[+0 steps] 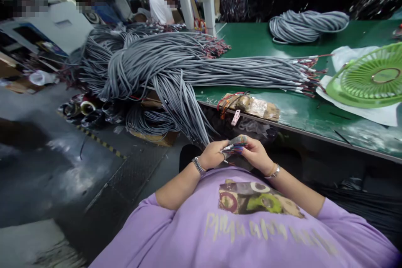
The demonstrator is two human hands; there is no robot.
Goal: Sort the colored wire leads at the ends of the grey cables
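Note:
A bundle of grey cables (pixel 185 104) slopes down from the bench edge to my lap. My left hand (pixel 213 155) is closed around its near end, where thin coloured wires (pixel 234 148) stick out to the right. On those wire ends the fingers of my right hand (pixel 256 155) are pinched, facing the left hand. Which single wire the right fingers grip is too small to make out. Both hands are close together in front of my body, below the bench's front edge.
More grey cables (pixel 251 69) lie along the green bench (pixel 361 130), with a coil (pixel 307 25) behind. A green fan (pixel 373 75) stands at the right. A taped wooden block (pixel 251 106) sits at the front edge. A person in white (pixel 160 6) is farther back.

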